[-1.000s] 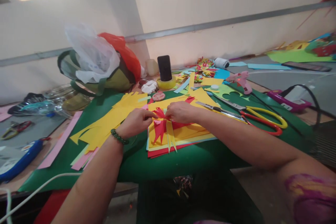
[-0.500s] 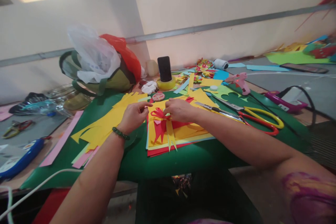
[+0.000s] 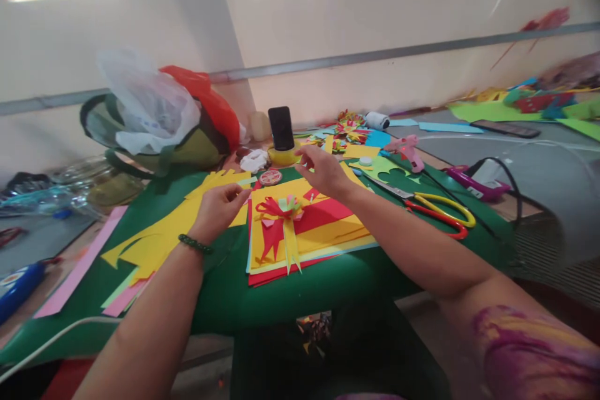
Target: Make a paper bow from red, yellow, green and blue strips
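In the head view, the only one I have, I see the paper bow (image 3: 285, 213) lying on a stack of coloured sheets (image 3: 335, 239) on the green worktop (image 3: 337, 284), and I take its gathered middle as the centre of my clock. The left hand (image 3: 219, 205) hangs between nine and ten o'clock, apart from the bow, fingers curled and thumb close to the index finger; I cannot tell whether some scrap or thread is pinched there. The right hand (image 3: 327, 172) hovers between one and two o'clock, above the far part of the stack, partly spread, with nothing that I can see between thumb and index finger. I judge the bow to be nearly weightless: folded paper, springy in the red loops (image 3: 268, 205) around ten o'clock, thin and easily creased in the pointed yellow tails (image 3: 291, 247) at six. The smooth paper may slide a little under dry fingertips, yet a hard squeeze would flatten the folds, and a tug on one tail might tear or loosen it. I would take hold at the gathered middle, where the layers meet and look stiffest, with a light pinch from three and nine o'clock, leaving loops and tails free. The scissors (image 3: 412, 198) lie well apart near three o'clock and the pink glue gun (image 3: 409, 151) at two, so neither crowds that grip.
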The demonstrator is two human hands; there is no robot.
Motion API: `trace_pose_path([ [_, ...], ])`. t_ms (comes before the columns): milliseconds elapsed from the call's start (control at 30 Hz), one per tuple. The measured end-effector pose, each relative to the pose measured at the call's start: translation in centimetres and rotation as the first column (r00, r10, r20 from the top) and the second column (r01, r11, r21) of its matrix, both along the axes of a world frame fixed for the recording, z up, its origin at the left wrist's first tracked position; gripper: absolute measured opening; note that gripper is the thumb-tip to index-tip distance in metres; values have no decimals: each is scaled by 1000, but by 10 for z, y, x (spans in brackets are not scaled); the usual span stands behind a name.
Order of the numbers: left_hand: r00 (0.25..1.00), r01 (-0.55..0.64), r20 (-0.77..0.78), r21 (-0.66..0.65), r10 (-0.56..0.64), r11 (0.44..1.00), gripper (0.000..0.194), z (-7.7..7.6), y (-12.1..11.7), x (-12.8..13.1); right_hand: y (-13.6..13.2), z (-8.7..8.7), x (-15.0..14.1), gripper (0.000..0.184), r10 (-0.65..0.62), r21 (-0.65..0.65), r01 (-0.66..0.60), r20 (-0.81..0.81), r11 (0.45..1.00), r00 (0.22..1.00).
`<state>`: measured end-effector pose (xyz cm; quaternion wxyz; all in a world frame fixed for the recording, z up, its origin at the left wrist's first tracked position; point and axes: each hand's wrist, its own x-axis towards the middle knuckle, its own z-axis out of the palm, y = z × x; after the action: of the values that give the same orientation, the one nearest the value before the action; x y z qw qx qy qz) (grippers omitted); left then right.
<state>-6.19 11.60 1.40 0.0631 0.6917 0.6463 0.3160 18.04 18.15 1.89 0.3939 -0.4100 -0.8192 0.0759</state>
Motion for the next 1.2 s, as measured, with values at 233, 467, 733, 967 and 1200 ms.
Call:
trace_pose_path([
  [233, 993, 24, -105, -226, -49, 974, 56, -11, 5, -2, -1, 1, -1, 31, -55, -232, 153, 382, 961, 923],
  [467, 994, 61, -67, -317, -87, 946, 68, -13, 7, 4, -13, -15, -22, 47, 83, -438, 142, 455, 887, 887],
  [733, 989, 148, 72, -319, -132, 936, 73, -13, 7, 6, -6, -28, -28, 33, 39, -445, 53, 195, 894, 980],
  [967, 997, 2, 72, -176, 10, 984, 59, -13, 9, 1, -9, -7, -16, 42, -83, -323, 229, 409, 918, 909],
  [1200, 980, -122, 162, 44, 113, 992, 26, -2, 6, -3, 29, 5, 30, 18, -169, 137, 253, -443, 958, 880],
])
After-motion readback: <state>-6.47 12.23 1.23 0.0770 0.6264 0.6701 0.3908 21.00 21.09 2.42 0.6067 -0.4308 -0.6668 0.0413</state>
